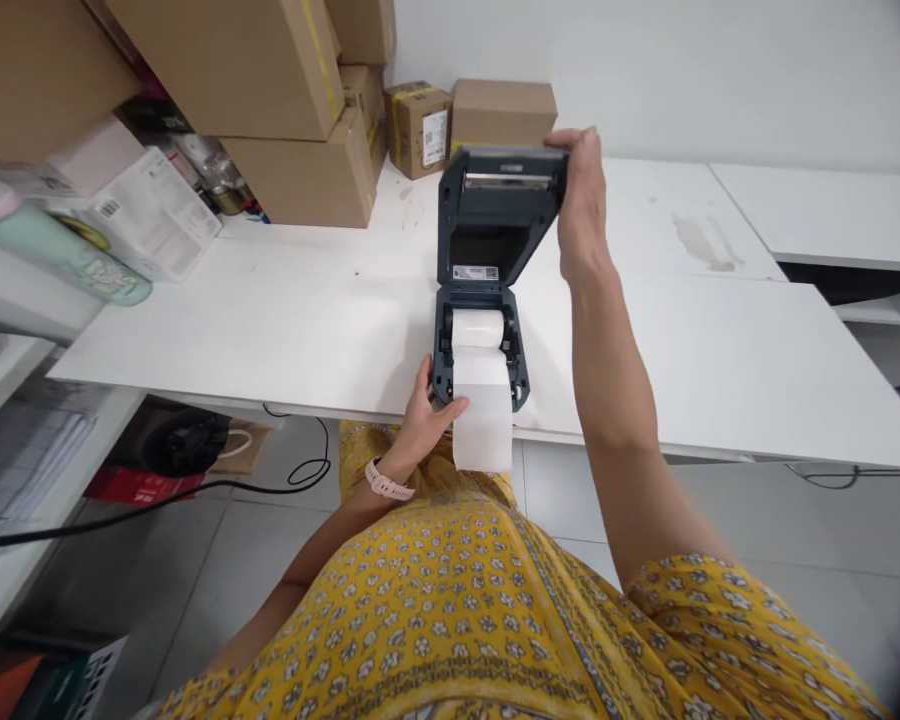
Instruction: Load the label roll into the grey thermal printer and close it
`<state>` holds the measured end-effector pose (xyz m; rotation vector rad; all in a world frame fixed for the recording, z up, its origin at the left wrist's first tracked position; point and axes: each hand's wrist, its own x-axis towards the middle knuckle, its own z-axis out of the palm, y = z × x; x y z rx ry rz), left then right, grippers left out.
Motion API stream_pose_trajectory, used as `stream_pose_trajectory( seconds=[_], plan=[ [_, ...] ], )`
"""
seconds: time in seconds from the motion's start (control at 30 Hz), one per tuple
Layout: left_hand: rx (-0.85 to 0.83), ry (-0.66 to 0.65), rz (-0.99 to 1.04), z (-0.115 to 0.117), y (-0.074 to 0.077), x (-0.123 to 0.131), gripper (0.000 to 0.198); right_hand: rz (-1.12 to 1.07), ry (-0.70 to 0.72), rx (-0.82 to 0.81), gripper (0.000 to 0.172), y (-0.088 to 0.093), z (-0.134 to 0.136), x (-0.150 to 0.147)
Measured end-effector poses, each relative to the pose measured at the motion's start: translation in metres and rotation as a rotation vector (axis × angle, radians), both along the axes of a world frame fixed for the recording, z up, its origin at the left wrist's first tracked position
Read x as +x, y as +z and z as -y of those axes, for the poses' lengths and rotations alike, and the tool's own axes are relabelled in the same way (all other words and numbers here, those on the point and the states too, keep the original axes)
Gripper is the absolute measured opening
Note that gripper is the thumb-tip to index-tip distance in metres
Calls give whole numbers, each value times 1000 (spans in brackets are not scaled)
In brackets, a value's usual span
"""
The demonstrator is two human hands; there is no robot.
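Note:
A dark label printer (521, 375) stands at the front edge of the white table, its lid (487, 220) raised. Inside lies a white label roll (478, 327), and its paper strip (483, 432) runs out over the front and hangs past the table edge. My left hand (424, 420), below a pink watch band, grips the printer's front left corner, with the thumb at the strip's left edge. My right hand (583, 205) is closed on the right side and top of the lid; some of its fingers are hidden behind it.
Cardboard boxes (300, 180) are stacked at the back left, with a small labelled box (412, 130) and a wider box (504, 110) against the wall. A mint bottle (67, 245) lies at the left. A black cable (217, 484) crosses below the table (307, 330).

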<state>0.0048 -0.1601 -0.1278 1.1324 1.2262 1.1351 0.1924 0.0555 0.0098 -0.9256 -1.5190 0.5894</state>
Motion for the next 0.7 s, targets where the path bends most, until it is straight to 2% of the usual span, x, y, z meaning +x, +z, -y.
stream_pose_trajectory(
  seconds=[0.07, 0.17, 0.23, 0.3, 0.4, 0.53, 0.63, 0.7],
  plan=[
    [-7, -7, 25, 4, -3, 0, 108, -12, -46, 109, 40, -19, 45, 0],
    [24, -1, 56, 7, -10, -2, 118, -39, -12, 216, 30, -62, 114, 0],
    [39, -1, 73, 10, -13, -4, 125, 59, -21, 183, 32, -95, 151, 1],
    [27, -26, 107, 13, -13, -6, 129, 138, -52, 105, 36, -121, 177, 1],
    [17, -29, 164, 11, -9, -7, 122, 195, -90, -4, 38, -142, 196, 0],
    [-19, 73, 132, -9, -2, -1, 112, 199, -142, -73, 32, -144, 196, -4],
    [-52, 62, 81, -22, 0, 3, 107, 158, -163, -131, 39, -151, 189, -6],
    [-32, 55, 64, -24, 1, 4, 104, 88, -138, -191, 54, -161, 186, -6]
  ],
)
